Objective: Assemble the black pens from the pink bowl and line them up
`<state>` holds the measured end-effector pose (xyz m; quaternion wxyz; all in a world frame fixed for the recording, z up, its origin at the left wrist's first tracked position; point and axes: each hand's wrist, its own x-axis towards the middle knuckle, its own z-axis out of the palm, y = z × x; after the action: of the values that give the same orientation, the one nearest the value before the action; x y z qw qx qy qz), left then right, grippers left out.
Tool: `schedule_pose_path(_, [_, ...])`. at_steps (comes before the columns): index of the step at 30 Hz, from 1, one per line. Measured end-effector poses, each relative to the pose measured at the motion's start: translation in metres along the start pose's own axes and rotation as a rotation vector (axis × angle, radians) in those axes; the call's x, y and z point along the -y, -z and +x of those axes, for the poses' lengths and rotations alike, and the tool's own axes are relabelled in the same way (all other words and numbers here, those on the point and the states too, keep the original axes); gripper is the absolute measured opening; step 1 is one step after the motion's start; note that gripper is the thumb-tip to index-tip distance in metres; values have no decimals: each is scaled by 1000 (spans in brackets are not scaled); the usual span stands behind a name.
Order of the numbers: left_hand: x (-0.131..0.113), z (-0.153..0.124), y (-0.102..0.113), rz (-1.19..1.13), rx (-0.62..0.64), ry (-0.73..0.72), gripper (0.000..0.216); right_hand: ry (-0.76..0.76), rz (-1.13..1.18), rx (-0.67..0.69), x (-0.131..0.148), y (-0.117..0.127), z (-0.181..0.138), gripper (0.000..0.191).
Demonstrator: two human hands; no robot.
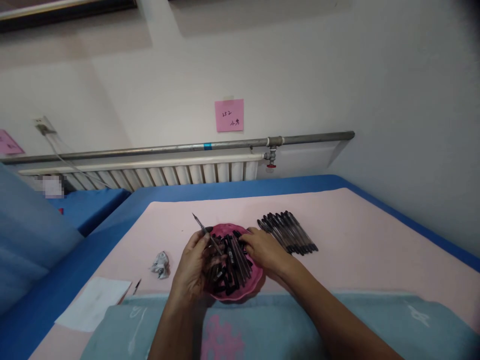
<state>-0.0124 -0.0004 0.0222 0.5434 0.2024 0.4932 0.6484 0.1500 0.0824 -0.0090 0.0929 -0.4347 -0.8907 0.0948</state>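
Note:
A pink bowl (pixel 250 285) full of black pen parts sits on the pink cloth in front of me. My left hand (pixel 193 265) is closed on a thin pen refill (pixel 204 231) that points up and away to the left, beside the bowl's left rim. My right hand (pixel 262 250) reaches into the bowl from the right, its fingers curled among the black pen parts (pixel 230 265). What those fingers pinch is hidden. A row of assembled black pens (pixel 288 232) lies just right of the bowl.
A crumpled silver wrapper (pixel 160 263) and a small dark piece (pixel 137 286) lie left of the bowl. A white sheet of paper (pixel 95 302) rests at the near left. A light blue towel (pixel 285 325) covers the near edge. A radiator (pixel 157 175) lines the wall.

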Motion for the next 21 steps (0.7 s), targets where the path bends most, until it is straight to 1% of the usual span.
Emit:
schedule_pose_path(4, [0, 1, -1, -2, -2, -10, 11, -20, -9, 19, 1, 1, 0, 22])
schedule_pose_path(9, [0, 1, 0, -2, -16, 2, 12, -47, -29, -14, 6, 5, -3, 21])
schedule_pose_path(13, [0, 0, 0, -12, -3, 7, 12, -51, -30, -110, 9, 13, -4, 21])
schedule_pose_path(15, [-1, -1, 0, -15, 13, 14, 13, -49, 17, -178, 12, 19, -6, 22])
schedule_pose_path(16, [-2, -1, 0, -18, 23, 20, 13, -46, 98, -217, 13, 22, -7, 22])
schedule_pose_path(18, [-2, 0, 1, -34, 41, 28, 16, -49, 388, -270, 18, 26, -10, 21])
schedule_pose_path(20, [-1, 0, 2, -63, 55, 32, 19, -70, 750, -267, 22, 28, -14, 19])
schedule_pose_path(21, [-1, 1, 3, -79, 58, 30, 20, -82, 891, -246, 24, 28, -16, 18])
